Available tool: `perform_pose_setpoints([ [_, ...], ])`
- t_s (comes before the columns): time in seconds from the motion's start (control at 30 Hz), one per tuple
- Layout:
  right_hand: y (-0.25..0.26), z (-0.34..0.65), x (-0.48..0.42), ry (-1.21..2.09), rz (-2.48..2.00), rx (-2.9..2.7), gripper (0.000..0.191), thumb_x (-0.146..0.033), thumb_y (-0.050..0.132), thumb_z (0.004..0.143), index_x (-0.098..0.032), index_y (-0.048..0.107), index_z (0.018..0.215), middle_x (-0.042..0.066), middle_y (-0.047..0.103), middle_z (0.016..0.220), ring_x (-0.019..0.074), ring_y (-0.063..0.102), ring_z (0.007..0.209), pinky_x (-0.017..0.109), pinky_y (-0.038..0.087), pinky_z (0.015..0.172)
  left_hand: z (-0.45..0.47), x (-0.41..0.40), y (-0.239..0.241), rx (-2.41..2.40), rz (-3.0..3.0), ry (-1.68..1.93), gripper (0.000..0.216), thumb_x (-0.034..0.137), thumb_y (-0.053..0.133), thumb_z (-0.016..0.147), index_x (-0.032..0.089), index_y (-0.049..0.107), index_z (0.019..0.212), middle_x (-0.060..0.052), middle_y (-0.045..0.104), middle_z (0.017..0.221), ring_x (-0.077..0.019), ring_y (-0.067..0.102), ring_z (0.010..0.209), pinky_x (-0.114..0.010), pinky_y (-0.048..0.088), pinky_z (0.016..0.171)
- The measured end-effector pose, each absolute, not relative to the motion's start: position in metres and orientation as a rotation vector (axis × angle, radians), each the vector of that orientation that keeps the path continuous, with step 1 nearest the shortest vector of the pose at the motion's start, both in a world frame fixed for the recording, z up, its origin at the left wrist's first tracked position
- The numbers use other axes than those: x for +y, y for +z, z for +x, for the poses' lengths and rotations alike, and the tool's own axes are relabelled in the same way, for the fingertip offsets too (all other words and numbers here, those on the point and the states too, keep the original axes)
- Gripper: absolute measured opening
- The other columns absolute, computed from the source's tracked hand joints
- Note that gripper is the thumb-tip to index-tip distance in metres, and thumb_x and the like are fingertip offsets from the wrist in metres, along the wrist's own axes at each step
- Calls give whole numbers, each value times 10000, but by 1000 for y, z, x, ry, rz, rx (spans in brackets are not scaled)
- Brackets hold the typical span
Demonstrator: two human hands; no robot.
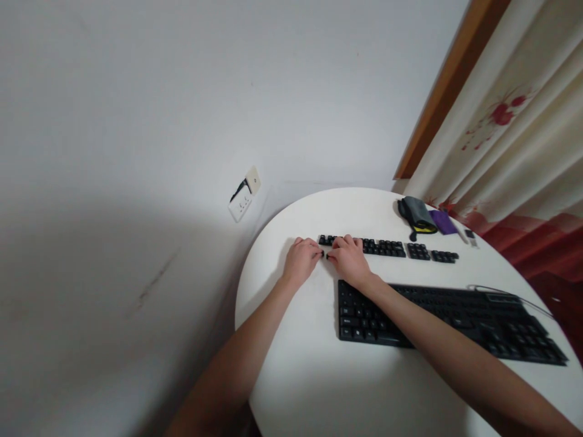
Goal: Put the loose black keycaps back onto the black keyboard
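Rows of loose black keycaps [390, 248] lie on the white round table [291, 340], behind a black keyboard [364, 312]. At the left end of the rows, my left hand [301, 260] has its fingers closed on a small black keycap [322, 254]. Just to the right, my right hand [350, 260] pinches another black keycap, with a small gap between the two. My right hand covers part of the rows, and my right forearm passes over the keyboard.
At the back right lie a grey and black cloth or pouch [415, 213], a purple cloth [443, 222] and a small white and black item [470, 237]. The keyboard's cable [510, 295] runs to the right. A wall with a socket [240, 203] stands to the left; a curtain [510, 139] hangs at right.
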State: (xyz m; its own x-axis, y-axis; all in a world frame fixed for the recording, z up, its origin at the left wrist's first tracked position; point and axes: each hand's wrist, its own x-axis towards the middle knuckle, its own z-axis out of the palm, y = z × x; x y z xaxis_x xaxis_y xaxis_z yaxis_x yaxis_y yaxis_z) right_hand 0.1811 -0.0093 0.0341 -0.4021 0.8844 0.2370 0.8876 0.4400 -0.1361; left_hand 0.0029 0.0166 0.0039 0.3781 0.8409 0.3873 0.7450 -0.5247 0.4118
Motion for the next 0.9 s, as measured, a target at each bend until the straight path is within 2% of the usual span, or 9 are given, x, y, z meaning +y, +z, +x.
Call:
perform_pose_setpoints([
  [0.1, 33, 179, -11, 63, -1477, -2448, 198, -217, 575, 912, -213, 743, 808, 70, 681, 978, 252, 469, 996, 419, 270, 861, 0, 15, 4, 1406, 2397, 779, 155, 164, 644, 845, 243, 776, 834, -46, 739, 941, -214, 635, 913, -376, 454, 912],
  [0.23, 32, 176, -18, 168, -1474, -2424, 194, -169, 574, 898, -196, 731, 785, 50, 710, 857, 226, 518, 933, 395, 280, 836, 0, 9, 7, 1479, 2295, 716, 136, 173, 664, 823, 232, 781, 860, -63, 760, 902, -221, 678, 873, -337, 492, 834],
  [0.37, 35, 190, -33, 267, -1436, -2236, 122, -189, 615, 880, -208, 719, 818, 35, 719, 876, 213, 559, 927, 376, 322, 839, 3, 0, 11, 1419, 2139, 716, 124, 173, 690, 790, 179, 776, 879, -80, 762, 866, -205, 699, 786, -308, 525, 761],
  [0.53, 36, 231, -63, 384, -1379, -1950, 54, -228, 659, 853, -224, 703, 824, 32, 728, 887, 224, 603, 894, 394, 410, 859, 15, -16, 10, 1134, 1840, 759, 160, 193, 686, 772, 154, 766, 905, -80, 766, 883, -201, 715, 782, -319, 563, 764],
  [0.7, 26, 257, -90, 499, -1356, -1742, 59, -247, 656, 853, -228, 703, 822, 45, 717, 866, 230, 615, 858, 392, 482, 801, 28, -38, 22, 965, 1631, 600, 198, 232, 722, 728, 161, 777, 904, -72, 769, 889, -212, 720, 806, -317, 567, 783],
  [0.9, 20, 258, -99, 554, -1299, -1676, 41, -227, 662, 851, -222, 702, 842, 51, 708, 868, 227, 615, 879, 397, 493, 833, 32, -49, 41, 900, 1644, 379, 181, 271, 718, 721, 184, 792, 861, -61, 768, 840, -206, 698, 735, -288, 543, 687],
])
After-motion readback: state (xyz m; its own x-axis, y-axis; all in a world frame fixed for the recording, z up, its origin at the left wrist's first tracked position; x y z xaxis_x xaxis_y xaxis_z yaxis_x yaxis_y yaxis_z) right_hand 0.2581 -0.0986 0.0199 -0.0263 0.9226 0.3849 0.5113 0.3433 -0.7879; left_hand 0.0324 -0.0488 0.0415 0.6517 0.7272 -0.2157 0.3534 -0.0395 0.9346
